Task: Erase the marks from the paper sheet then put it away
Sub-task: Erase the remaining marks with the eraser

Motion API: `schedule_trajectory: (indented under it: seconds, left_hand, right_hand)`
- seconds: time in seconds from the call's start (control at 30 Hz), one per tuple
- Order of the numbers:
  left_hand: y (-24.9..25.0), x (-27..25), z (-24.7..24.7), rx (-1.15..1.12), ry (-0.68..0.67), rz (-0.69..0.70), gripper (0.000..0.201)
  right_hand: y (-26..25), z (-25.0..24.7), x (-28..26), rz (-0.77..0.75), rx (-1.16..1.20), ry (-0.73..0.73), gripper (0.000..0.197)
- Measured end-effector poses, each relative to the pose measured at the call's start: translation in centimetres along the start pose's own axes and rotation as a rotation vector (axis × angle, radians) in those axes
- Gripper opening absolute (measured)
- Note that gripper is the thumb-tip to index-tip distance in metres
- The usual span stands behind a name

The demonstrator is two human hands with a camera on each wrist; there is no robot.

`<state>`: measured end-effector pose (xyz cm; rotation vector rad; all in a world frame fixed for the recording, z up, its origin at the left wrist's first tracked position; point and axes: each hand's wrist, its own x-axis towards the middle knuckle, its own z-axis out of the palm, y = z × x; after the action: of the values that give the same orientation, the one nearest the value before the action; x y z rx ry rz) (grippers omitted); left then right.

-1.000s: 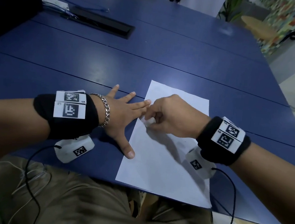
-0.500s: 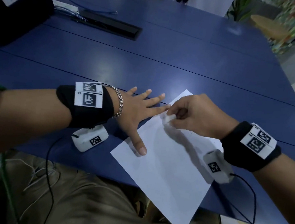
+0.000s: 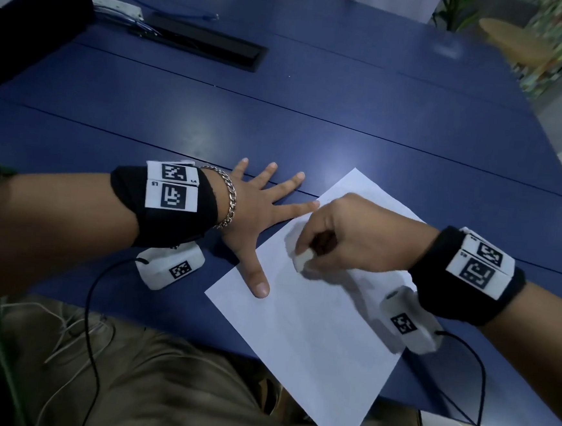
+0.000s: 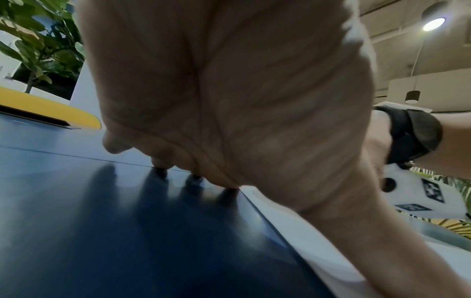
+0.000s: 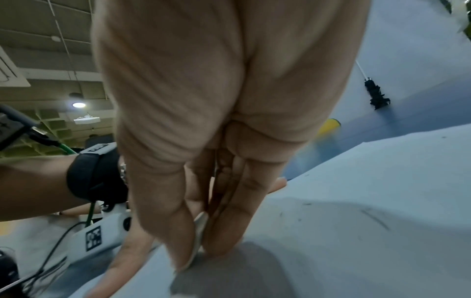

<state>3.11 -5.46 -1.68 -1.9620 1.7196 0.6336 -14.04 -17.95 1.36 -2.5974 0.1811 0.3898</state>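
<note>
A white paper sheet (image 3: 315, 316) lies turned at an angle on the blue table (image 3: 281, 112), its near corner hanging over the front edge. My left hand (image 3: 255, 217) is spread flat, thumb and index fingertip pressing on the sheet's left edge, the other fingers on the table. My right hand (image 3: 335, 237) pinches a small white eraser (image 3: 303, 260) and holds it down on the paper. In the right wrist view the eraser (image 5: 200, 231) sits between thumb and fingers, and faint dark specks and a short pencil line (image 5: 374, 219) show on the sheet (image 5: 356, 242).
A black box with a label "346" (image 3: 16, 7) stands at the far left. A black cable tray (image 3: 202, 42) and a white power strip (image 3: 117, 6) lie at the back. My lap is below the table's front edge.
The sheet has turned further from straight to slanted. My right hand has drawn the eraser down and toward me across the paper. The left hand stays spread at the sheet's left edge.
</note>
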Motion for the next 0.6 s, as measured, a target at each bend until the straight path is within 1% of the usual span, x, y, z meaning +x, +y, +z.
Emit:
schedule_trajectory:
  seconds: [0.07, 0.1, 0.13, 0.17, 0.23, 0.27, 0.3, 0.33, 0.4, 0.43, 0.47, 0.5, 0.57, 0.6]
  left_hand:
    - [0.1, -0.1, -0.2, 0.013, -0.01, -0.007, 0.159]
    - [0.1, -0.1, -0.3, 0.017, -0.013, -0.009, 0.158]
    - [0.1, -0.1, -0.3, 0.017, -0.014, -0.008, 0.158]
    - [0.1, -0.1, -0.3, 0.013, -0.013, -0.007, 0.158]
    - [0.0, -0.1, -0.1, 0.009, -0.01, -0.007, 0.159]
    - [0.0, -0.1, -0.1, 0.01, -0.01, -0.009, 0.159]
    - [0.0, -0.1, -0.1, 0.011, -0.013, -0.011, 0.159]
    - [0.1, -0.1, -0.2, 0.013, -0.018, -0.012, 0.158]
    - [0.2, 0.0, -0.3, 0.027, -0.031, -0.018, 0.157]
    - [0.3, -0.1, -0.4, 0.031, -0.034, -0.018, 0.158]
    - [0.3, 0.0, -0.4, 0.026, -0.032, -0.017, 0.158]
    - [0.2, -0.1, -0.3, 0.017, -0.027, -0.016, 0.159]
    - [0.1, -0.1, -0.2, 0.007, -0.02, -0.02, 0.161]
    - [0.1, -0.1, -0.2, 0.009, -0.02, -0.023, 0.161]
  right_hand:
    - [0.3, 0.0, 0.6, -0.013, -0.046, 0.134, 0.013]
    - [0.3, 0.1, 0.7, -0.018, -0.05, 0.165, 0.014]
    - [0.2, 0.1, 0.5, -0.018, -0.039, 0.147, 0.016]
    - [-0.1, 0.2, 0.1, -0.016, -0.016, 0.083, 0.018]
    - [-0.7, 0.1, -0.5, 0.003, 0.015, -0.1, 0.022]
    - [-0.8, -0.1, -0.5, 0.008, 0.01, -0.154, 0.023]
    - [-0.9, -0.2, -0.3, 0.009, 0.0, -0.153, 0.023]
    - [-0.7, -0.4, 0.1, 0.01, -0.012, -0.109, 0.023]
    - [-0.5, -0.4, 0.7, -0.008, -0.032, 0.025, 0.021]
    - [-0.5, -0.3, 0.7, -0.016, -0.026, 0.056, 0.021]
    - [-0.5, -0.2, 0.5, -0.02, -0.019, 0.041, 0.022]
    - [-0.7, -0.2, 0.0, -0.017, -0.015, -0.02, 0.022]
    - [-1.0, -0.2, -0.8, 0.009, -0.018, -0.188, 0.023]
    - [-1.0, -0.3, -0.8, 0.014, -0.029, -0.22, 0.023]
